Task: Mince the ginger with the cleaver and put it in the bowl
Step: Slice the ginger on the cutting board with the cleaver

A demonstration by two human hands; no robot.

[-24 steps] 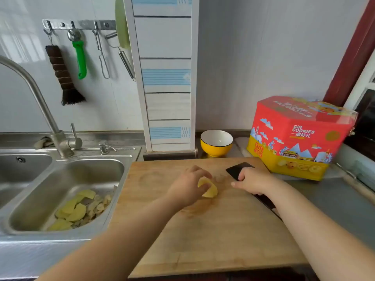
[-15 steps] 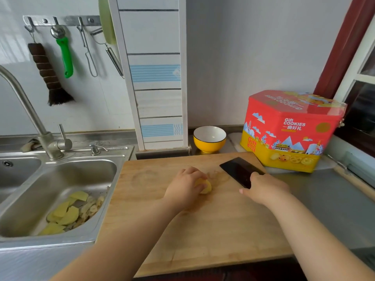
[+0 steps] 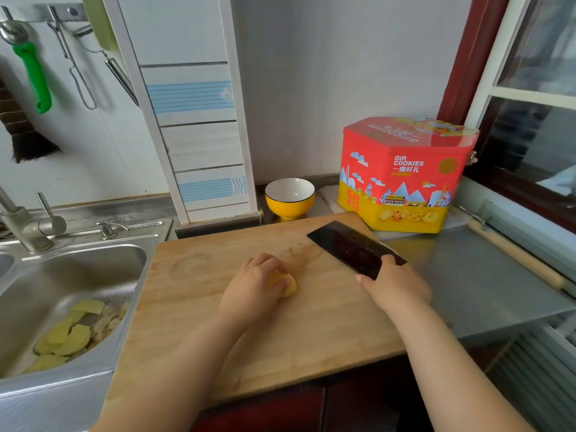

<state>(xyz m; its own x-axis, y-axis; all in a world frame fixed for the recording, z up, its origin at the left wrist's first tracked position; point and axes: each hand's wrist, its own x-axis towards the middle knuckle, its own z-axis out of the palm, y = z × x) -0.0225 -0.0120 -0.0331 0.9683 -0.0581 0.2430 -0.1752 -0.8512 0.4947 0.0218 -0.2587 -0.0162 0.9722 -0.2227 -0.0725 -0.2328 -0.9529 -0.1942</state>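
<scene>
Cutting board (image 3: 193, 307): wooden, laid on the counter with its left edge against the sink (image 3: 62, 275) and its near edge overhanging the counter front. Broad bare wood lay open at the near half and along the far left corner.

Ginger (image 3: 288, 286): yellow piece at mid-board, held down under the curled fingers of the left hand (image 3: 252, 291); only its right end showed.

Cleaver (image 3: 349, 247): dark blade tilted flat-side up over the board's far right corner, well apart from the ginger. The right hand (image 3: 396, 288) was wrapped round the handle, which was hidden, with one finger along the blade's rear.

Bowl (image 3: 290, 196): yellow outside, white inside, upright beyond the board's far edge, by the back wall.

Cookie tin (image 3: 402, 173): red and yellow, at the counter's back right, just beyond the board's far right corner.

Counter (image 3: 486, 285): steel, bare to the right of the board as far as the window sill. Peelings (image 3: 68, 335) lay in the sink basin; utensils (image 3: 31, 73) hung on the tiled wall.

Change: against the frame half a second earlier, the blade stood farther right of the ginger, and both grips were unchanged.
</scene>
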